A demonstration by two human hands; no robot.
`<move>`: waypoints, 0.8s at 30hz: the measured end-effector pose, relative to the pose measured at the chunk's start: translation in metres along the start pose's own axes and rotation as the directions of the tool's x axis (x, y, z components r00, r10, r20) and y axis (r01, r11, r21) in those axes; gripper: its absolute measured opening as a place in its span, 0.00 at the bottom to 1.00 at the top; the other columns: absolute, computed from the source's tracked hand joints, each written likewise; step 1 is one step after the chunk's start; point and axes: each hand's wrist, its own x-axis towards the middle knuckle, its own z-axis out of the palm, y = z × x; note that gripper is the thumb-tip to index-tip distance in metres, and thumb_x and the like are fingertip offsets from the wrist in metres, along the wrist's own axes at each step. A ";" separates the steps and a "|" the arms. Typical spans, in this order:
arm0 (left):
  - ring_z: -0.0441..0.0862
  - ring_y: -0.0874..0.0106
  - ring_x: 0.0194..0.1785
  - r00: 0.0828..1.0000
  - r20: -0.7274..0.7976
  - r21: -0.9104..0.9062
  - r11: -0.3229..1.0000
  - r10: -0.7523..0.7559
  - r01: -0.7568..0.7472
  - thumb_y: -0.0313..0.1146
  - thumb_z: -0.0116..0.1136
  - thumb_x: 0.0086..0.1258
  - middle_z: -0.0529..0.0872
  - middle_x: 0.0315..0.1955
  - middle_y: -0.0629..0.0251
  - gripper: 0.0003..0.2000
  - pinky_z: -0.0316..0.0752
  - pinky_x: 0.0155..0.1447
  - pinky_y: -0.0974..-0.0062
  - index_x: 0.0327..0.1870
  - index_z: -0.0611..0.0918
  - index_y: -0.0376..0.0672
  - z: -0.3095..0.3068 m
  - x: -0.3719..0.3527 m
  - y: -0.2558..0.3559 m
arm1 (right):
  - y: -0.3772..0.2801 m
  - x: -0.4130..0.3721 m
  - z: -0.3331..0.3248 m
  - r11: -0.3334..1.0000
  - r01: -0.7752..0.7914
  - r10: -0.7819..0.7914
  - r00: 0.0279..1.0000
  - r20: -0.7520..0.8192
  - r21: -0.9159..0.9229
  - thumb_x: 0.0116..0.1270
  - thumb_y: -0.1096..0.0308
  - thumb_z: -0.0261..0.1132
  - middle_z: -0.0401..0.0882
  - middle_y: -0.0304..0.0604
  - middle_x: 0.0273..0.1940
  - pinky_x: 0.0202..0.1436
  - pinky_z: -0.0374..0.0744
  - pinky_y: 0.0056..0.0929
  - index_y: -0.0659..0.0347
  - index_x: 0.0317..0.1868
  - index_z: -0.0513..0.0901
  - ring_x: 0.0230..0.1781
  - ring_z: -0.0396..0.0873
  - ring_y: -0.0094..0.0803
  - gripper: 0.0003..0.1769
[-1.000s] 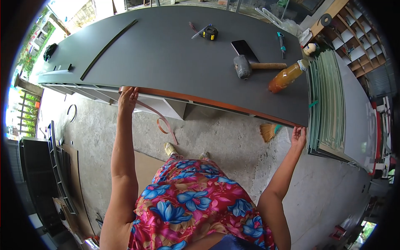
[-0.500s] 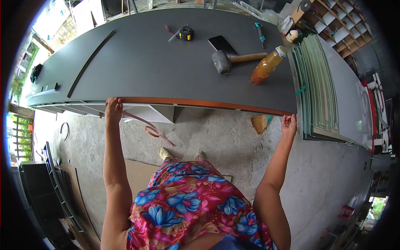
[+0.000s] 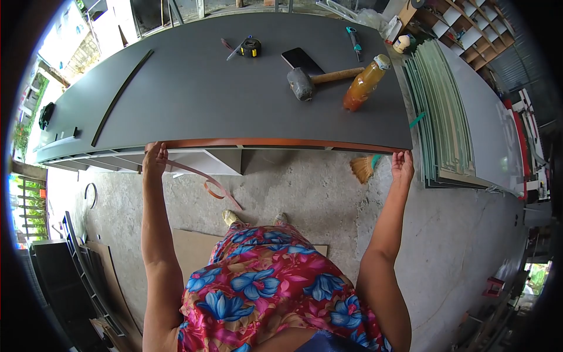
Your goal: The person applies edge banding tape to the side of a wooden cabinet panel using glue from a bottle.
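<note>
A reddish-brown edge banding strip (image 3: pixel 275 142) runs along the front edge of a large grey panel (image 3: pixel 199 100). My left hand (image 3: pixel 156 157) pinches the strip towards the left, and its loose tail curls down below that hand. At the panel's right front corner, my right hand (image 3: pixel 402 166) is closed with its fingertips on the strip's other end. On the panel near the right lie a mallet (image 3: pixel 301 85) with a wooden handle, a black phone (image 3: pixel 300 58) and a bottle of orange-brown liquid (image 3: pixel 363 85).
Farther back on the panel are a tape measure (image 3: pixel 250 47) and a teal utility knife (image 3: pixel 353 42). A thin dark strip (image 3: pixel 122 97) lies at left. Stacked sheets (image 3: pixel 440 117) stand beyond the right end. A broom head (image 3: pixel 362 169) rests below the panel's edge.
The view has shifted slightly, so the panel and tools appear a little farther left. Both hands keep their places on the strip, with the right one still at the corner.
</note>
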 end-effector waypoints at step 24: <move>0.81 0.76 0.30 0.996 0.083 -0.023 0.999 0.035 -0.033 0.21 0.57 0.62 0.80 0.29 0.66 0.05 0.78 0.31 0.83 0.37 0.76 0.37 0.018 -0.007 0.007 | -0.028 0.009 0.028 0.700 0.463 -0.497 0.862 0.094 -0.543 0.57 0.72 0.68 0.79 0.35 0.27 0.18 0.64 0.12 0.59 0.41 0.82 0.20 0.72 0.15 0.11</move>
